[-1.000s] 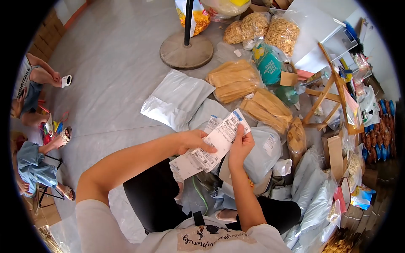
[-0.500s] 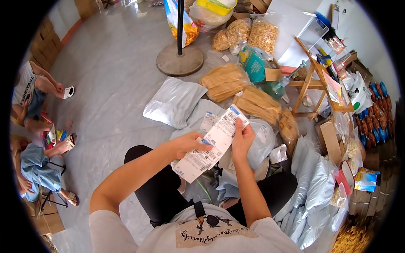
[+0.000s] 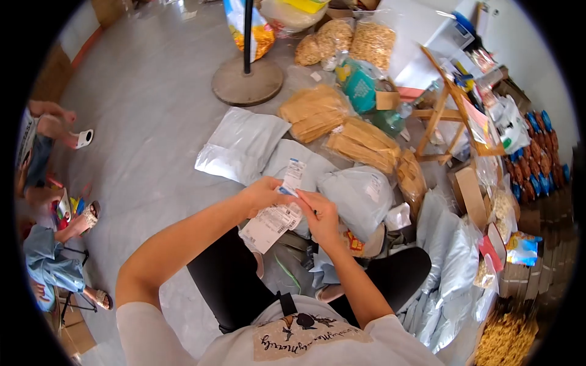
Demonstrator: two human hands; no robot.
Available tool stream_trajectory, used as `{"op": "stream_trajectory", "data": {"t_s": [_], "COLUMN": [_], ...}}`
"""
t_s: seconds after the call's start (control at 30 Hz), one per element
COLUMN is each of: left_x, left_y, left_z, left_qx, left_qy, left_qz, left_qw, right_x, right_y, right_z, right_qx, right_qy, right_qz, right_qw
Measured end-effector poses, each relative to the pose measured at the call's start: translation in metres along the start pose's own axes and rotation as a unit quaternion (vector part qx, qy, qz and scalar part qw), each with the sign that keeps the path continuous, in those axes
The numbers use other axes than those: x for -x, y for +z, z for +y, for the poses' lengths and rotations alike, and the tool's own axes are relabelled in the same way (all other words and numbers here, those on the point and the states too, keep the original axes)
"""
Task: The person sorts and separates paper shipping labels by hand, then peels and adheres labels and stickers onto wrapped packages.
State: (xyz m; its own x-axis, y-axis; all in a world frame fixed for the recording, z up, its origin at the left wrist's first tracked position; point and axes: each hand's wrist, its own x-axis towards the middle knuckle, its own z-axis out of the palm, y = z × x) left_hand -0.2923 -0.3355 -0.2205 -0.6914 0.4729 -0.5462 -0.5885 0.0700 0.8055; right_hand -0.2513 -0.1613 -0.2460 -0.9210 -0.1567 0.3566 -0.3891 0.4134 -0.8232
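A strip of white shipping labels [image 3: 268, 229] with black print and barcodes is held over my lap. Its lower part hangs below my hands and its top end is bent or folded between them. My left hand [image 3: 264, 193] grips it from the left with the thumb on top. My right hand [image 3: 321, 215] pinches the same strip at its right edge, close to the left fingertips. Just beyond, another printed label [image 3: 295, 173] lies on a grey plastic mailer bag [image 3: 299, 156]. A rounder, filled grey bag [image 3: 360, 196] lies right of my hands.
A white mailer bag [image 3: 239, 145] and bundles of flat brown packets [image 3: 317, 111] lie ahead. Farther off stands a pole on a round base [image 3: 247, 82]. A wooden stand [image 3: 448, 113] and stacked grey mailers [image 3: 442, 256] are right. Seated people's legs [image 3: 55, 259] show left.
My right hand has come down and left to meet my left hand, so the strip once stretched between them is now bent. The whole view has shifted slightly.
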Motion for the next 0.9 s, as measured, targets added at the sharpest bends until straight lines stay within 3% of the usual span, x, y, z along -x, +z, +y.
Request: {"op": "stream_trajectory", "data": {"t_s": [0.13, 0.17, 0.23, 0.27, 0.33, 0.4, 0.47, 0.53, 0.6, 0.63, 0.7, 0.73, 0.77, 0.8, 0.9], "left_x": [-0.023, -0.025, -0.026, -0.022, -0.016, -0.011, -0.004, -0.002, -0.005, -0.009, -0.017, -0.019, -0.021, -0.023, -0.024], "left_y": [-0.033, -0.04, -0.058, -0.066, -0.082, -0.098, -0.108, -0.115, -0.121, -0.122, -0.123, -0.125, -0.125, -0.127, -0.14], "left_z": [-0.014, -0.016, -0.02, -0.024, -0.036, -0.049, -0.052, -0.049, -0.046, -0.047, -0.05, -0.05, -0.05, -0.049, -0.044], "left_qx": [-0.081, -0.088, -0.089, -0.104, -0.114, -0.032, 0.002, 0.038, 0.081, 0.085, 0.058, 0.06, 0.075, 0.088, 0.075], "left_qy": [0.021, 0.008, -0.005, -0.016, -0.029, -0.043, -0.07, -0.099, -0.114, -0.114, -0.097, -0.098, -0.106, -0.114, -0.097], "left_qz": [0.026, 0.021, 0.022, 0.023, 0.031, -0.018, 0.002, 0.016, 0.016, 0.019, -0.043, -0.04, -0.05, -0.059, -0.042], "left_qw": [0.996, 0.996, 0.996, 0.994, 0.993, 0.998, 0.998, 0.994, 0.99, 0.99, 0.993, 0.993, 0.99, 0.988, 0.992], "right_x": [-0.018, -0.021, -0.032, -0.042, -0.071, -0.103, -0.145, -0.19, -0.231, -0.247, -0.271, -0.277, -0.282, -0.287, -0.269], "right_y": [0.023, 0.029, 0.043, 0.045, 0.05, 0.056, 0.062, 0.076, 0.101, 0.117, 0.152, 0.164, 0.175, 0.185, 0.217], "right_z": [0.019, 0.03, 0.06, 0.077, 0.102, 0.134, 0.166, 0.205, 0.204, 0.209, 0.216, 0.205, 0.194, 0.181, 0.18], "right_qx": [0.036, -0.04, -0.232, -0.232, -0.454, -0.449, -0.397, -0.354, -0.218, -0.217, -0.2, -0.201, -0.069, 0.066, 0.126], "right_qy": [-0.022, 0.1, 0.301, 0.301, 0.519, 0.527, 0.542, 0.512, 0.493, 0.493, 0.33, 0.33, 0.149, -0.042, -0.238], "right_qz": [-0.017, -0.041, -0.098, -0.108, -0.175, -0.212, -0.277, -0.278, -0.164, -0.168, 0.008, 0.005, 0.038, 0.07, -0.056], "right_qw": [0.999, 0.993, 0.92, 0.918, 0.702, 0.69, 0.687, 0.731, 0.826, 0.825, 0.923, 0.922, 0.986, 0.994, 0.962]}}
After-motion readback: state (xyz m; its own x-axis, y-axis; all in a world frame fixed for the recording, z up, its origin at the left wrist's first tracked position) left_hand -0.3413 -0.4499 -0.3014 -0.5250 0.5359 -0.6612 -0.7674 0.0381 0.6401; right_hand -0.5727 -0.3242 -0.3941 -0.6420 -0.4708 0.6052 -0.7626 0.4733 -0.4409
